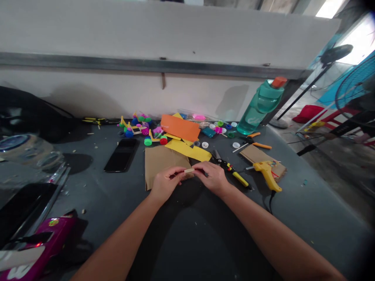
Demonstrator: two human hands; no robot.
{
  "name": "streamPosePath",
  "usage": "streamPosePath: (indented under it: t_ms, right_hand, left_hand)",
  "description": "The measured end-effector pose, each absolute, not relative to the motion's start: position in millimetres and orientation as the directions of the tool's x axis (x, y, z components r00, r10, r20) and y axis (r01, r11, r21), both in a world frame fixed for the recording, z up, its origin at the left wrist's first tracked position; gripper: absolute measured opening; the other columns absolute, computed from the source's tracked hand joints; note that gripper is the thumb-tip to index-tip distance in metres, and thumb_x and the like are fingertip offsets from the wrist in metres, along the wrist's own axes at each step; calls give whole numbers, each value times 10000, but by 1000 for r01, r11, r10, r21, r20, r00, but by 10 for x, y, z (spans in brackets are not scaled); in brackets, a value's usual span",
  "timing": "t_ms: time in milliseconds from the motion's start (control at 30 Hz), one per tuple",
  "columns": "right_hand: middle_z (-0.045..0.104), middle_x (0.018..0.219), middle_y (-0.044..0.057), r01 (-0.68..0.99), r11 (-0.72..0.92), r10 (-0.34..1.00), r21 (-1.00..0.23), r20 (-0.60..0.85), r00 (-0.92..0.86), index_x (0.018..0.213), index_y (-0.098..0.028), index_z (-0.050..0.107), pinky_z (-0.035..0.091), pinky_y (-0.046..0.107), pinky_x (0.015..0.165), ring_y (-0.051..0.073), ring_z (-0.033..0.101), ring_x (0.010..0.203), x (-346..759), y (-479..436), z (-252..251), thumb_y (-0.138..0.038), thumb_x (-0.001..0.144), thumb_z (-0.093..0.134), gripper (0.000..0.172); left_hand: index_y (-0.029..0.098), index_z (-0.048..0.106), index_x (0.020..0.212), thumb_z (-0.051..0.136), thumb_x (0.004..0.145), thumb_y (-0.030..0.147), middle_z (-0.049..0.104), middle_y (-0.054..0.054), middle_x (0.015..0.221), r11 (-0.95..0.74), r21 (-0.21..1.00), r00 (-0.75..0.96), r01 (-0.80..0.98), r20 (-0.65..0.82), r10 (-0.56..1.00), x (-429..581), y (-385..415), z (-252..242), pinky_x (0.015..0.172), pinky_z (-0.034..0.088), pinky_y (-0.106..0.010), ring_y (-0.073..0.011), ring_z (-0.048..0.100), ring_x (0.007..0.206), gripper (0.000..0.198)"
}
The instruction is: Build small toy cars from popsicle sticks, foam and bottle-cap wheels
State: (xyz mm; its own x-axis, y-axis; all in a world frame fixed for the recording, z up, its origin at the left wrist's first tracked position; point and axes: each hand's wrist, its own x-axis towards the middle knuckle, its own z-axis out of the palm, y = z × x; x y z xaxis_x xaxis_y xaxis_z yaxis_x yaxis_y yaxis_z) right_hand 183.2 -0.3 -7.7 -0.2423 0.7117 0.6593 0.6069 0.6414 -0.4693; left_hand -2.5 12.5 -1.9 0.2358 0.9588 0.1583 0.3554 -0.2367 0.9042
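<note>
A black phone (121, 155) lies left of my left hand (164, 183). My left hand pinches one end of a little wooden stick (189, 170). My right hand (213, 177) pinches the other end. The stick lies sideways between them, over brown cardboard (158, 159), as near to one hand as the other. A yellow glue gun (267, 171) sits further right.

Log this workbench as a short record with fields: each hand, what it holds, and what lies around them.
Left hand: pinches one end of a small wooden stick
Right hand: pinches the other end
Under hands: brown cardboard on the dark table
Left: phone
Right: yellow glue gun, yellow-handled tool
Behind: orange paper, yellow paper, green bottle
</note>
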Motion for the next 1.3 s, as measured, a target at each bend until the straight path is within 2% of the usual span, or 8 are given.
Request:
streamPosePath:
  t_ms: [133,267,500,833,967,1100,1167,1300]
  right_hand:
    - [687,814,45,595,630,725,-498,651,-223,892,-199,630,505,250,695,144,641,754,1825,3,-86,-201,839,547,98]
    - [691,814,40,579,619,744,-530,632,-217,881,-206,638,507,256,691,145,642,754,1818,-4,-77,-209,838,548,100]
    - [700,774,26,554,557,804,-618,568,-175,824,-208,665,500,244,659,140,641,702,1817,2,-54,-228,801,606,66]
    - [702,732,16,485,461,875,-744,471,-109,819,-212,691,496,253,638,148,640,670,1818,7,-48,-240,764,643,78]
    - [698,710,21,432,391,913,-813,401,-70,824,-202,699,502,254,614,147,635,624,1810,21,-63,-257,734,670,110]
    - [707,774,34,354,323,945,-878,321,-65,875,-206,696,519,274,639,163,648,680,1795,34,-96,-263,703,680,181]
    - [706,815,43,290,277,961,-916,266,-75,922,-202,684,522,273,624,158,650,681,1786,36,-105,-271,720,653,216]
    - [691,748,45,168,176,983,-970,165,-77,926,-178,670,492,235,504,143,642,611,1783,50,-108,-346,804,540,245]
  left_hand:
    - [199,685,826,597,768,244,669,6,722,-311,876,269,369,220,938,-45,126,-68,552,479,-204,-91,583,537,114]
    - [206,687,798,600,764,242,652,17,670,-311,864,264,396,217,940,-58,129,-61,559,469,-206,-98,585,553,100]
    - [196,695,775,604,750,257,639,20,583,-229,911,254,344,145,956,-51,142,-30,526,456,-198,-101,575,532,113]
    - [171,683,823,627,732,317,625,18,577,-83,977,250,194,33,968,-23,153,-69,509,457,-203,-94,565,498,181]
    - [168,673,819,628,730,307,605,28,574,-41,984,243,174,-3,970,-21,163,-85,497,448,-197,-82,547,479,171]
    - [160,659,807,618,730,288,596,28,575,-12,985,237,175,-31,971,-29,189,-93,477,432,-196,-75,524,459,155]
    - [159,655,798,616,731,295,583,31,559,-13,982,231,191,-32,972,-34,201,-98,470,421,-196,-75,514,455,157]
    - [167,661,801,609,735,307,598,26,584,-20,974,239,224,-35,970,-33,205,-100,467,421,-193,-74,513,457,163]
